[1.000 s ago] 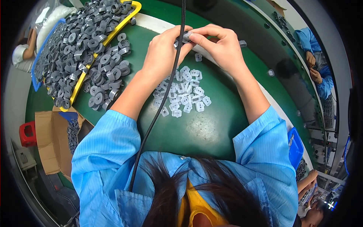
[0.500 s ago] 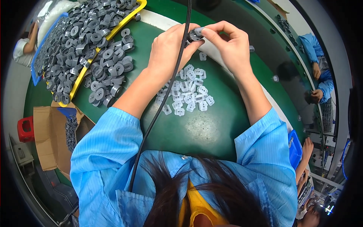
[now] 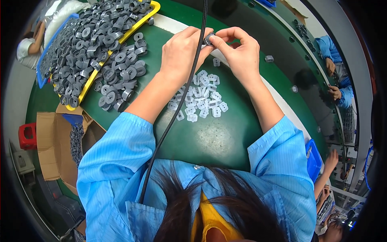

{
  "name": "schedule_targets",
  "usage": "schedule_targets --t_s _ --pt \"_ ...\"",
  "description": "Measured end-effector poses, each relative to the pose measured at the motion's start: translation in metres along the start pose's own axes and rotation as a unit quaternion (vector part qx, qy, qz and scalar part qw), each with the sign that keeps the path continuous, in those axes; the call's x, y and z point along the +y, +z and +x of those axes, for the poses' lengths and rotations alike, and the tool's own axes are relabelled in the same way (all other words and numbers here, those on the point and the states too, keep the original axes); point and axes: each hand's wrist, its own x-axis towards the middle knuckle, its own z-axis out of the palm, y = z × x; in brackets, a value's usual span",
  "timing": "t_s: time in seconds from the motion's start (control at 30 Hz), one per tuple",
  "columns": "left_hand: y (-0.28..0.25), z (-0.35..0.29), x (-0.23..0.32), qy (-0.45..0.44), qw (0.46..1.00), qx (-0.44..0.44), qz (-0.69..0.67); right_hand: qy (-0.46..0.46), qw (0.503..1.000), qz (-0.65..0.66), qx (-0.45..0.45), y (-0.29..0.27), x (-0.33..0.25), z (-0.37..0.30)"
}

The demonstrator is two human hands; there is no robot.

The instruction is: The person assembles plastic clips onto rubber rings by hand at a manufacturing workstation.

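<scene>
A small dark grey round plastic part (image 3: pixel 209 39) is held between my two hands above the far side of the green table. My left hand (image 3: pixel 181 54) is closed around its left side, the fingers partly behind a black cable (image 3: pixel 177 109). From the right, my right hand (image 3: pixel 242 52) pinches the part, its thumb pressed against the ring. Whether a second piece sits inside is hidden by the fingers. Just nearer than my hands lies a loose group of small translucent white plastic pieces (image 3: pixel 202 112), with a single piece (image 3: pixel 217 62) apart from them.
Many grey round parts (image 3: pixel 109 74) heap over a yellow-rimmed tray (image 3: pixel 89 82) at the left, beside a blue tray (image 3: pixel 40 72). An open cardboard box (image 3: pixel 49 147) stands nearer. Beyond a white edge strip, a dark belt (image 3: pixel 278 48) carries scattered pieces. Co-workers' hands (image 3: pixel 333 92) show at right.
My right hand has shifted slightly left, and its thumb now presses against the grey part. The part has turned a little. A co-worker's hand at the lower right has moved.
</scene>
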Motion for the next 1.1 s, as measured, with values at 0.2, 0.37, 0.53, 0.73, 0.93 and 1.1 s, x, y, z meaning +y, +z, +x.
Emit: schedule_targets --t_s 0.2,0.37,0.53,0.73,0.93,1.1 --pt "0.007 -0.003 -0.009 0.04 0.999 0.026 0.024 0.031 0.999 -0.006 -0.01 0.0 0.008 0.0" --pt "0.007 -0.002 -0.012 0.056 0.998 0.028 0.032 0.119 0.986 0.103 -0.054 0.0 0.014 0.004" --pt "0.006 -0.002 -0.016 0.098 0.995 0.006 0.03 0.219 0.923 0.29 -0.125 -0.009 0.013 0.007" --pt "-0.004 0.005 -0.021 0.144 0.989 -0.008 0.002 0.126 0.969 0.158 -0.14 -0.016 0.012 0.013" --pt "-0.012 0.006 -0.016 0.156 0.986 -0.047 -0.042 0.169 0.947 0.194 -0.193 -0.033 0.001 0.012" --pt "-0.011 0.007 -0.013 0.183 0.976 -0.093 -0.074 0.188 0.938 0.159 -0.245 -0.039 0.001 0.011"
